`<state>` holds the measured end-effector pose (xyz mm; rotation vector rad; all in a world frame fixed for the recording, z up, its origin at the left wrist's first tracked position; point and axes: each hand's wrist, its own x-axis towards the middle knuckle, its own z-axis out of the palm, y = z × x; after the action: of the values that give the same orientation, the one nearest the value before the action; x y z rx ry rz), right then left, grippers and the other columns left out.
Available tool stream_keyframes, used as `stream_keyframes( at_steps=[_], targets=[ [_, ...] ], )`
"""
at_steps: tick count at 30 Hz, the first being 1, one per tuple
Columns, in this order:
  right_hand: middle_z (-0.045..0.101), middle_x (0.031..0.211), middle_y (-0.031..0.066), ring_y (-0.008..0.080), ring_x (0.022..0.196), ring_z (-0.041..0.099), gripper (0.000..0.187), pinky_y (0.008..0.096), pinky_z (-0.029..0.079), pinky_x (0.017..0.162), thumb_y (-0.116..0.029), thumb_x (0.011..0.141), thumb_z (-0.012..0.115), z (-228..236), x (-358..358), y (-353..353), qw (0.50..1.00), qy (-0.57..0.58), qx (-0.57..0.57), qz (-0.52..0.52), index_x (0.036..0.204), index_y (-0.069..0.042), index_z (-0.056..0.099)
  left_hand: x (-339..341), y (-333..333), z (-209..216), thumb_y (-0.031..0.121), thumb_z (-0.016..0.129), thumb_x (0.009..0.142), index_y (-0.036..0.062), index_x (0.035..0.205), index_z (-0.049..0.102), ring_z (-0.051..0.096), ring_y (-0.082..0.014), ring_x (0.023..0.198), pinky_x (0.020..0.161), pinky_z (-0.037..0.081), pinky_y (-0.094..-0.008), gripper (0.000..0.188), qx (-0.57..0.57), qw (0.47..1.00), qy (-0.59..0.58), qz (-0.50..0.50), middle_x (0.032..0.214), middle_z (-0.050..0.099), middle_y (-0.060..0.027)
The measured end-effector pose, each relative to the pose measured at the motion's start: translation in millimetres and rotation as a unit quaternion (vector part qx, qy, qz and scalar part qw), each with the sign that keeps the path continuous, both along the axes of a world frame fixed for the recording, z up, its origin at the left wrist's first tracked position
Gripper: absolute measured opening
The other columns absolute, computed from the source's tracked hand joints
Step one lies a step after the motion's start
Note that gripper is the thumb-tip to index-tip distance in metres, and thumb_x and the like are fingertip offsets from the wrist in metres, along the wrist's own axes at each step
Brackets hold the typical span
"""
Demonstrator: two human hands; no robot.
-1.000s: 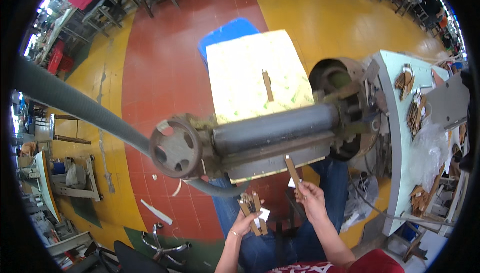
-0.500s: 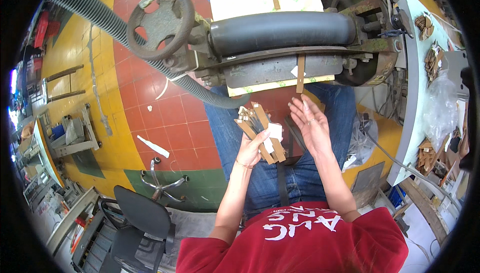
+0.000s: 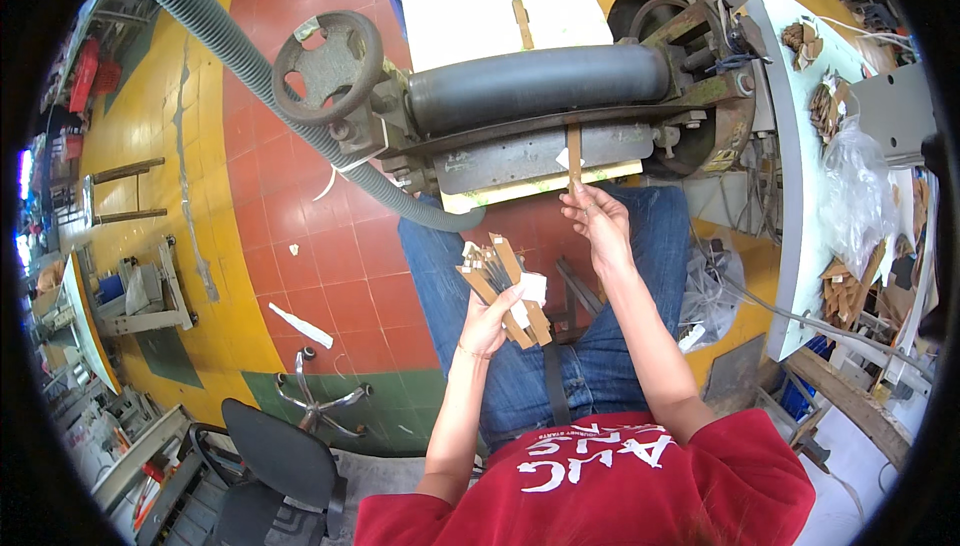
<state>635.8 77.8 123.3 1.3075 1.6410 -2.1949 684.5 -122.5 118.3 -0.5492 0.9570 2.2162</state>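
My left hand (image 3: pixel 488 324) is closed round a bundle of brown strips (image 3: pixel 507 258), which fan out at their far ends and have white pieces among them. In front of the machine, my right hand (image 3: pixel 602 226) pinches the near end of a single brown strip (image 3: pixel 574 151). That strip lies across a grey metal plate (image 3: pixel 510 159), a small white piece beside it, and its far end reaches the bar below the black roller (image 3: pixel 540 86). Beyond the roller another brown strip (image 3: pixel 522 26) rests on a white surface (image 3: pixel 450 11).
A rusty handwheel (image 3: pixel 328 66) and a grey corrugated hose (image 3: pixel 235 56) are left of the roller. Bundles of brown strips (image 3: pixel 828 106) and a clear plastic bag (image 3: pixel 848 191) lie on the pale table at right. An office chair (image 3: pixel 280 451) stands behind at left.
My right hand has gone from open, just short of the strip, to pinching its near end. The left hand keeps its bundle. The whole view has shifted slightly.
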Motion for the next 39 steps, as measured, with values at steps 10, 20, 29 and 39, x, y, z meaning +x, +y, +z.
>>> stream_keyframes(
  at_steps=[10,20,29,39],
  targets=[
    [0.068,0.083,0.0037,0.0079,0.073,0.06,0.019,0.0208,0.044,0.066,-0.022,0.091,0.059,6.6,51.2,5.0,0.993,0.06,-0.011,0.102,0.093,-0.005,0.066,-26.1,24.5,-17.2,0.0,0.051,0.086,0.0008,0.123,0.042,0.062,-0.0163,0.09,0.073,0.055,-0.0283,0.038,0.02,1.0,0.001,0.021,0.125,0.057,-0.0167],
    [0.064,0.087,0.0064,0.0134,0.074,0.06,0.014,0.0251,0.045,0.064,-0.013,0.081,0.064,45.2,58.0,20.0,0.923,0.164,0.194,0.29,0.08,0.001,0.061,-46.9,38.8,-11.7,0.005,0.059,0.086,0.0008,0.111,0.055,0.065,-0.0201,0.09,0.077,0.055,-0.0309,0.025,0.032,0.999,-0.003,-0.026,0.102,0.065,-0.0124],
    [0.065,0.084,0.0074,0.0166,0.079,0.062,0.021,0.029,0.048,0.071,-0.023,0.085,0.066,86.8,67.9,25.2,0.871,0.23,0.243,0.359,0.084,-0.001,0.063,-29.1,32.0,19.5,0.007,0.061,0.086,0.0045,0.116,0.049,0.065,-0.0235,0.093,0.081,0.055,-0.0376,0.032,0.023,0.999,0.025,-0.01,0.102,0.063,-0.0133],
    [0.068,0.085,0.0036,0.0085,0.08,0.061,0.021,0.0255,0.049,0.074,-0.018,0.088,0.065,103.6,98.2,25.7,0.949,0.138,0.008,0.282,0.096,0.001,0.068,-18.6,32.1,57.0,0.003,0.064,0.084,0.0015,0.111,0.051,0.066,-0.0204,0.088,0.078,0.055,-0.0331,0.03,0.021,0.995,0.096,-0.031,0.098,0.066,-0.014]
  ],
)
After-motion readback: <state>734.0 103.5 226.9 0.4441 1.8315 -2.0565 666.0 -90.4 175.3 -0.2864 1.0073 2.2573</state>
